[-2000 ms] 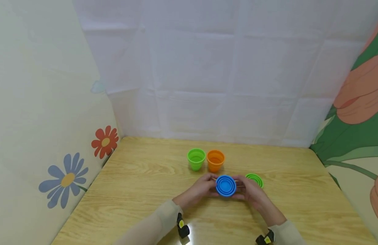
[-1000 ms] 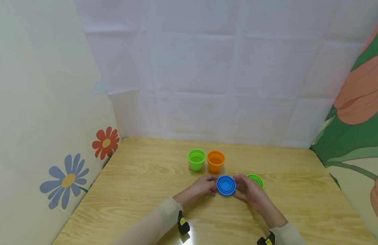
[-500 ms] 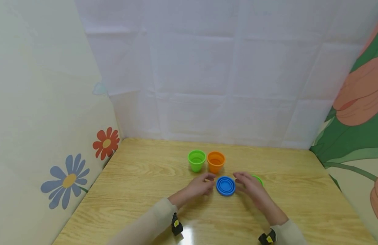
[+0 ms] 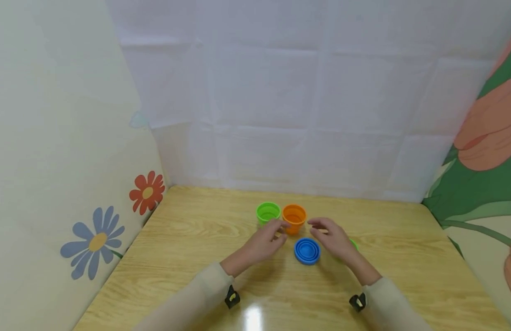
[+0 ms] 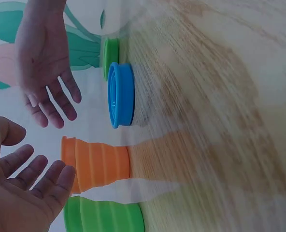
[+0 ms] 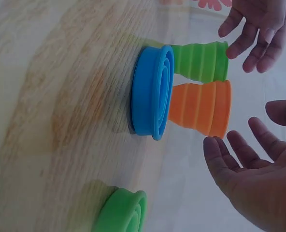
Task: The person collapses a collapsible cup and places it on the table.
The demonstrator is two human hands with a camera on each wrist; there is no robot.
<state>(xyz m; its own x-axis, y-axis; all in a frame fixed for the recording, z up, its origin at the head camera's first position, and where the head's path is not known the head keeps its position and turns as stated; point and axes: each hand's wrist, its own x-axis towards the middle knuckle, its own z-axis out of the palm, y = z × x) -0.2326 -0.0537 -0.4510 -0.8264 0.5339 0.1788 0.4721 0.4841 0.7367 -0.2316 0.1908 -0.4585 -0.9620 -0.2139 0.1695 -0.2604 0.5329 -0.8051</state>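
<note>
A blue collapsible cup (image 4: 307, 251) lies folded flat on the table between and in front of my hands. Behind it an orange collapsible cup (image 4: 294, 214) and a green collapsible cup (image 4: 268, 211) stand upright, pulled out to full height. My left hand (image 4: 263, 240) hovers with relaxed fingers, overlapping the green cup's lower part in the head view. On the other side my right hand (image 4: 332, 238) is raised near the orange cup, fingers loosely bent. Both hands hold nothing. A second green cup (image 6: 122, 211), folded flat, is mostly hidden behind my right hand in the head view.
The cups are on a wood-grain table (image 4: 189, 257). A white cloth (image 4: 255, 101) hangs along its back edge. Flower-printed panels flank the table left (image 4: 94, 241) and right (image 4: 483, 138).
Both hands have let go of the blue cup, parted from its sides and risen toward the back. The blue cup stays flat on the table.
</note>
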